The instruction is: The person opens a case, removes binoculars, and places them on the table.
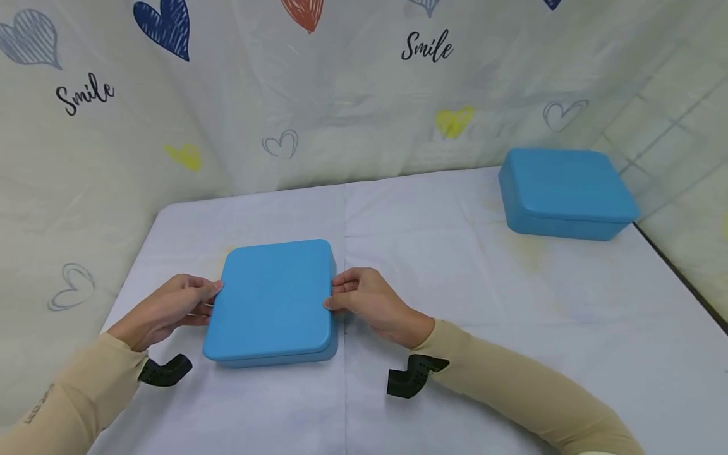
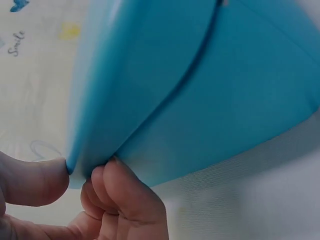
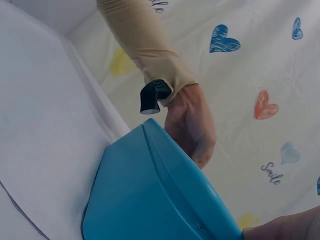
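A blue lidded box (image 1: 270, 300) with rounded corners lies flat on the white table, its lid down. My left hand (image 1: 179, 308) grips its left side. In the left wrist view the thumb (image 2: 37, 181) presses the lid's top edge and curled fingers (image 2: 131, 197) touch near the seam between lid and base. On the opposite side, my right hand (image 1: 372, 303) holds the right edge, thumb at the top rim and fingers against the side wall. Only a bit of that thumb (image 3: 285, 227) shows in the right wrist view; its other fingers are hidden there.
Another blue box (image 1: 569, 193), also with its lid down, stands at the table's back right corner. A pale curtain (image 1: 352, 95) printed with hearts and "Smile" hangs behind the table (image 1: 455, 272). Black curved pieces (image 1: 418, 376) stick out at both sleeve cuffs.
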`<state>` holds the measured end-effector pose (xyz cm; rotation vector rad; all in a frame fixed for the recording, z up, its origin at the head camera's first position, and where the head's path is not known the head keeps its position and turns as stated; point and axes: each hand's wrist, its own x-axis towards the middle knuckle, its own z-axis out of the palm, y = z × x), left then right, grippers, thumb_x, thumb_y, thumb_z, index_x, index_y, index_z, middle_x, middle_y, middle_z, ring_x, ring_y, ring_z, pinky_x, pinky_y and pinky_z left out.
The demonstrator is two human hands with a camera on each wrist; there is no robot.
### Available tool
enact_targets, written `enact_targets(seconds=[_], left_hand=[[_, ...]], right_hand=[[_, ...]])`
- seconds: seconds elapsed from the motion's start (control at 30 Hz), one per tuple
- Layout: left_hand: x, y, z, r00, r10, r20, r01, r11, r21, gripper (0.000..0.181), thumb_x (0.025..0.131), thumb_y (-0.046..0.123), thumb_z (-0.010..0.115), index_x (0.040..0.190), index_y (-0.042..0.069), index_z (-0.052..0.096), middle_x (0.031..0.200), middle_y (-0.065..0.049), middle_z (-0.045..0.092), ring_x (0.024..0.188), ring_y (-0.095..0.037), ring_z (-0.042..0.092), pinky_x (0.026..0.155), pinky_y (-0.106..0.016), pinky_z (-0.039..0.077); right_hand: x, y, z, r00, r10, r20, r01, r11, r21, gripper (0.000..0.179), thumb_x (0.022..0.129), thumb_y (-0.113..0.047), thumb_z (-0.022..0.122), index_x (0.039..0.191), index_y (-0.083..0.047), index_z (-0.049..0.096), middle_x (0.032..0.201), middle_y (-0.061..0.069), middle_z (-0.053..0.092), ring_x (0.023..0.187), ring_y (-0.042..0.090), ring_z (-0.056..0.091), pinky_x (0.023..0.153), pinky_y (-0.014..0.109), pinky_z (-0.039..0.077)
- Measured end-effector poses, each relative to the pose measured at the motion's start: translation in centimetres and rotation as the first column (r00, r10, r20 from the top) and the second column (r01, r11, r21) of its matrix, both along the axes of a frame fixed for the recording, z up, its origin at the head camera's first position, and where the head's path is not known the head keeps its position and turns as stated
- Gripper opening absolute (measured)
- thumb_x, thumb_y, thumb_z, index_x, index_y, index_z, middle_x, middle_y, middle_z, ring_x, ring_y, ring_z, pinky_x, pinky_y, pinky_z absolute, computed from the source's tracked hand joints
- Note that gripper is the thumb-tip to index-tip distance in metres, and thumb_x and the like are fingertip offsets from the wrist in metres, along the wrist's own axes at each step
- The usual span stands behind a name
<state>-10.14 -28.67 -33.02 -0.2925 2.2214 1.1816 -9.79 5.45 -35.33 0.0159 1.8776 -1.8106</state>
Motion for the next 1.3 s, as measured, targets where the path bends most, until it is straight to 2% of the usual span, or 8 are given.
enact_targets(seconds=[0.47,0.87,1.0,1.1,1.3], left_hand=[[0.2,0.2,-0.2,0.999,-0.035,0.003,0.035,0.999,0.018,0.044,0.111,0.029,0.043,0.125,-0.011,0.052,0.094,-0.003,0.062,0.085,-0.018,0.062,0.079,-0.027,0.059],[0.2,0.1,-0.3,0.997,-0.073,-0.013,0.073,0.997,-0.033,0.042,0.112,0.027,0.041,0.128,-0.010,0.050,0.102,-0.009,0.061,0.091,-0.021,0.062,0.081,-0.029,0.058],[0.0,0.1,0.0,0.997,-0.080,-0.001,0.080,0.995,-0.052,0.049,0.112,0.030,0.041,0.136,-0.012,0.047,0.112,-0.013,0.063,0.095,-0.021,0.065,0.084,-0.030,0.060],[-0.2,0.0,0.3,0.997,-0.075,0.015,0.076,0.996,-0.053,0.055,0.111,0.032,0.043,0.142,-0.013,0.043,0.119,-0.014,0.063,0.096,-0.019,0.068,0.086,-0.031,0.062],[-0.6,0.2,0.8,0.996,-0.081,0.027,0.082,0.996,-0.046,0.056,0.110,0.030,0.044,0.143,-0.015,0.043,0.120,-0.015,0.065,0.094,-0.017,0.070,0.084,-0.032,0.063]], right_hand=[[0.1,-0.5,0.0,1.000,0.021,-0.002,-0.021,0.998,0.059,0.037,0.084,0.001,0.073,0.118,0.005,0.059,0.095,0.009,0.066,0.080,0.016,0.063,0.081,0.029,0.058],[0.2,-0.6,0.1,0.999,0.040,0.027,-0.041,0.998,0.041,0.035,0.082,0.002,0.069,0.114,0.004,0.055,0.088,0.005,0.061,0.076,0.017,0.058,0.078,0.027,0.053],[0.1,-0.5,0.1,0.999,0.041,0.036,-0.042,0.998,0.045,0.036,0.081,0.001,0.069,0.114,0.004,0.055,0.087,0.004,0.061,0.077,0.018,0.058,0.079,0.028,0.052],[-0.1,-0.3,0.2,0.998,0.048,0.047,-0.050,0.997,0.051,0.036,0.080,0.001,0.070,0.113,0.004,0.056,0.087,0.005,0.062,0.077,0.019,0.060,0.081,0.028,0.052],[-0.5,0.0,0.8,0.994,0.057,0.090,-0.060,0.998,0.032,0.035,0.081,0.001,0.069,0.114,0.005,0.057,0.092,0.007,0.065,0.076,0.019,0.065,0.083,0.029,0.058]])
